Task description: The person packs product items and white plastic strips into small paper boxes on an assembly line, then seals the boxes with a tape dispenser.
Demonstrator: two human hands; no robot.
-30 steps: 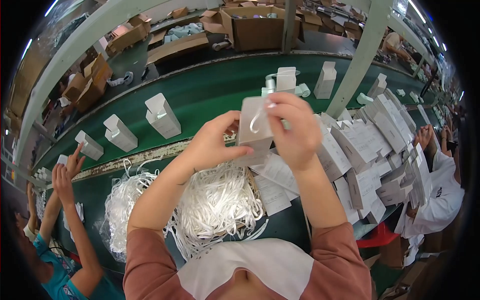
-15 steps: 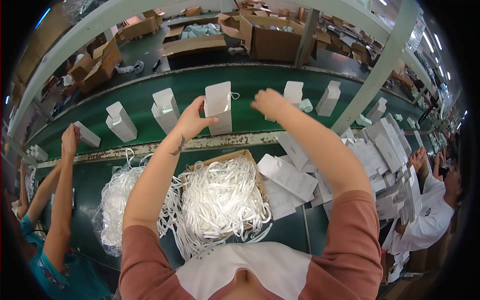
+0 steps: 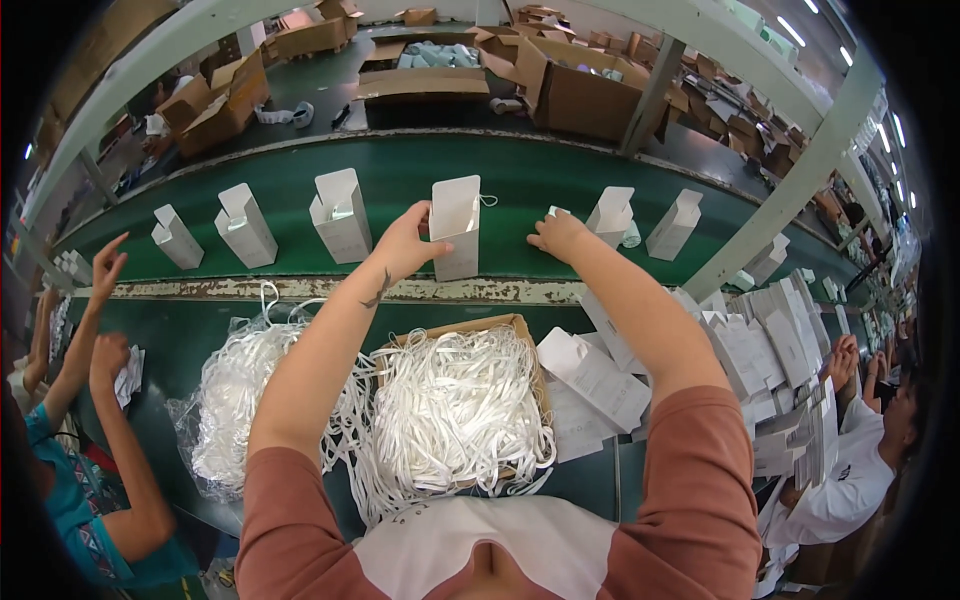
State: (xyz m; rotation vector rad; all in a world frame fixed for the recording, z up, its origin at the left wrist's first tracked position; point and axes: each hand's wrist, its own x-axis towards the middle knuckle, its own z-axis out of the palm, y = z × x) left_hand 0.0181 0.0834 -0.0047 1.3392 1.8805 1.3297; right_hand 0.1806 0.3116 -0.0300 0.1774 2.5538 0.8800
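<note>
Left hand (image 3: pixel 405 245) pinched box (image 3: pixel 460 256), upright at 12 o'clock over belt (image 3: pixel 400 165). Right hand (image 3: pixel 562 236) sat at 1 o'clock; couldn't tell grip. Box seemed light, stiff, dentable; likely best held by sides, below flap (image 3: pixel 456 186).

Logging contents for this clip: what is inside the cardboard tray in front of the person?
A tangled heap of white straps fills the cardboard tray, some hanging over its edges. The heap covers the bottom, so anything underneath cannot be seen.
</note>
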